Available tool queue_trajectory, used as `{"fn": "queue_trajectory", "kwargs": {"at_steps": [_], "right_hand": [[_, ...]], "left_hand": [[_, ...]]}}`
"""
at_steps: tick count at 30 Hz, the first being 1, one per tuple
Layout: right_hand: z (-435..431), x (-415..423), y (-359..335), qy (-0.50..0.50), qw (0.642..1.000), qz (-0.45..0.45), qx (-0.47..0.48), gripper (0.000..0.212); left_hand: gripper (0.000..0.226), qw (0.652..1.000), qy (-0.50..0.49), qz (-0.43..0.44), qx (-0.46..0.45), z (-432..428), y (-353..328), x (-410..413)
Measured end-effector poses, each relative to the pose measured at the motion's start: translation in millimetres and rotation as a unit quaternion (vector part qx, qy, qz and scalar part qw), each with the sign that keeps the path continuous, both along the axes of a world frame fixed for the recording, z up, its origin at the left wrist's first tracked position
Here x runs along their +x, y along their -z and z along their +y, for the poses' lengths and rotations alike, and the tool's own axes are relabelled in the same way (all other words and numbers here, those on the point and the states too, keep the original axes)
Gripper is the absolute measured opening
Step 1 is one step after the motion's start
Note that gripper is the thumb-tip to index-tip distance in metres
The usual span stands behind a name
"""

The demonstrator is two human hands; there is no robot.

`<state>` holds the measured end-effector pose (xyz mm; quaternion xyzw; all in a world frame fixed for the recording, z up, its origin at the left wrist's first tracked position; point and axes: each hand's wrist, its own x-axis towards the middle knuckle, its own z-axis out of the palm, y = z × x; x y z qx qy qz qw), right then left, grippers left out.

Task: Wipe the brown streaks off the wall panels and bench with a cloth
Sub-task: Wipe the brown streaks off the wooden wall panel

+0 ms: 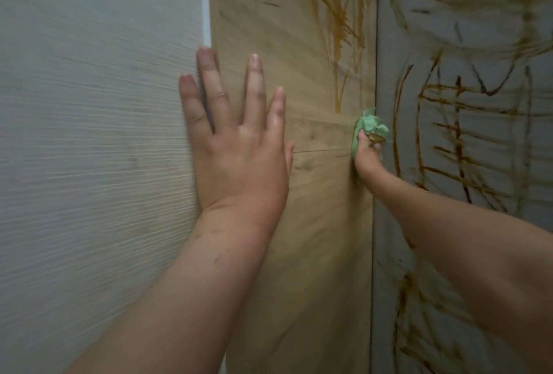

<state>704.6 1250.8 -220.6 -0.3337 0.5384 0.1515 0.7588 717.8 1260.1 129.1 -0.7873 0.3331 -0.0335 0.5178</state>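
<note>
Right hand (366, 156) grips the green cloth (367, 124); left hand (239, 158) lies flat, empty. Brown streaks (338, 44) run vertically just above the cloth

Dim, even indoor light, soft shadows. Motion blur smears the pale grey ribbed wall panel (89, 140) at left; wide-angle distortion bends the frame's edges.

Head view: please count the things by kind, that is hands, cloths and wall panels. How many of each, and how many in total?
Hands: 2 (left hand, right hand)
Cloths: 1 (green cloth)
Wall panels: 3 (pale panel, tan panel, grey panel)
Total: 6
</note>
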Motion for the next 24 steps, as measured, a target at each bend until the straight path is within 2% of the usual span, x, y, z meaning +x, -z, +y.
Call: {"fn": "queue_trajectory", "kwargs": {"at_steps": [3, 4, 6, 7, 10, 12, 14, 16, 17, 20, 21, 22, 24], "right_hand": [[6.8, -10.2, 20.2, -0.004, 0.994, 0.075, 0.075, 0.101], [9.7, -14.0, 9.1, 0.005, 0.992, 0.093, 0.086, 0.1], [21.1, -25.8, -31.5, 0.026, 0.995, 0.087, 0.049, 0.084], [27.0, -36.1, -52.7, 0.026, 0.998, 0.062, 0.016, 0.079], [48.5, -67.8, -101.8, -0.018, 0.992, -0.105, -0.061, 0.08], [52.8, -74.5, -88.1, -0.029, 0.989, -0.13, -0.066, 0.081], [47.6, -63.8, -60.4, 0.014, 0.998, -0.055, -0.027, 0.075], [38.9, -49.7, -29.8, 0.059, 0.996, 0.042, 0.053, 0.077], [36.9, -44.7, -11.2, 0.074, 0.992, 0.065, 0.081, 0.084], [45.9, -28.8, 69.1, 0.083, 0.985, 0.103, 0.108, 0.126], [42.3, -23.1, 75.3, 0.082, 0.983, 0.112, 0.116, 0.128], [33.8, -16.4, 63.5, 0.079, 0.984, 0.105, 0.119, 0.12], [4.7, 2.4, 15.1, 0.068, 0.995, 0.042, 0.067, 0.087]], "left_hand": [[0.074, 1.0, -0.003, 0.019, 0.011, -1.3, -1.6, -1.8], [0.074, 1.0, -0.004, 0.022, 0.008, -1.8, -1.0, -1.9], [0.074, 1.0, -0.006, 0.017, 0.003, -3.1, -1.8, -1.7], [0.075, 1.0, -0.009, 0.014, 0.002, -3.6, -1.6, -2.7], [0.075, 1.0, -0.009, 0.003, 0.01, -3.6, -0.1, -0.5], [0.075, 1.0, -0.01, 0.001, 0.013, -3.7, -0.9, 0.2], [0.074, 1.0, -0.003, 0.004, 0.008, -3.0, 0.0, 2.6], [0.074, 1.0, 0.0, 0.008, 0.005, -0.4, 1.0, 1.2], [0.074, 1.0, 0.003, 0.007, 0.006, 1.1, 1.0, 0.2], [0.076, 1.0, 0.005, 0.001, 0.01, 1.1, 0.8, -0.2], [0.076, 1.0, 0.002, 0.001, 0.011, 0.1, 0.7, -0.1], [0.077, 1.0, 0.002, 0.0, 0.011, -0.3, 0.7, 0.1], [0.077, 1.0, 0.003, -0.008, 0.013, 0.7, 1.0, 1.3]]}}
